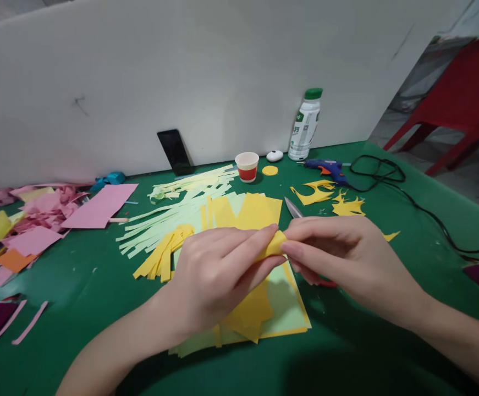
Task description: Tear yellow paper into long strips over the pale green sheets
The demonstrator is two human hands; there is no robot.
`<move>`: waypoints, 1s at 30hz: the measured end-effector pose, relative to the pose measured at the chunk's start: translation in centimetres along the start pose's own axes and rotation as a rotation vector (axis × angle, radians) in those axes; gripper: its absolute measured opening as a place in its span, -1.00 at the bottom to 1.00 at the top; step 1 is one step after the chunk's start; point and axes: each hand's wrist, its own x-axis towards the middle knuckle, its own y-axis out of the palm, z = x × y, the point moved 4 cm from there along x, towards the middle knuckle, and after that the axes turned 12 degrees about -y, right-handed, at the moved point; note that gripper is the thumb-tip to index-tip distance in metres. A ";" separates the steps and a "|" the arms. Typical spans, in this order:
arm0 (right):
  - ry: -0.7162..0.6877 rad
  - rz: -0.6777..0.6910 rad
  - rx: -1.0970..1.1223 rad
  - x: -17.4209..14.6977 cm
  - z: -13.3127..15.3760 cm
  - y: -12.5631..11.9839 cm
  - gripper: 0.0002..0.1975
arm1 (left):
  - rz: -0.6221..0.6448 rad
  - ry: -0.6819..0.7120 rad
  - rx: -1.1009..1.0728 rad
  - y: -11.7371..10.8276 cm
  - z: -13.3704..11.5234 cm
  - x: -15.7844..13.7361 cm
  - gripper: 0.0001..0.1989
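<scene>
One yellow paper piece (274, 246) lies between the left hand (216, 269) and right hand (344, 247), fingertips of both pinching it.

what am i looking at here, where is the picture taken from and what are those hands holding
There is no machine here, just a person's bare left hand and right hand. The one picture comes from a camera worn on the head, looking forward and down. Both hands pinch a small yellow paper piece; whether it is rolled or folded is hard to tell. Beneath them, on a green tabletop, lie yellow sheets and scissors, partly hidden by the right hand. Farther back are a phone, a cup, a bottle and a glue gun. Pink paper lies off to the left.
</scene>
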 end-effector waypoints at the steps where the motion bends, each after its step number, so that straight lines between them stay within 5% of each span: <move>1: 0.003 0.004 0.008 0.0 -0.1 0.0 -0.84 | 0.006 -0.013 0.005 0.0 0.0 0.1 -0.85; 10: -0.087 -0.039 -0.146 0.0 0.2 -0.6 -0.88 | 0.131 -0.319 -0.362 -0.4 1.2 0.3 -0.95; 16: -0.237 -0.054 -0.295 0.2 0.4 -1.0 -0.92 | 0.204 -0.367 -0.493 -0.2 1.3 0.4 -0.96; 22: -0.508 -0.046 -0.361 0.1 1.2 -1.1 -0.81 | 0.517 -0.507 -0.815 0.7 1.7 0.6 -0.70; 30: -0.619 -0.009 -0.384 -0.4 1.4 -1.0 -0.74 | 0.738 -0.641 -1.288 1.8 1.3 0.1 -0.72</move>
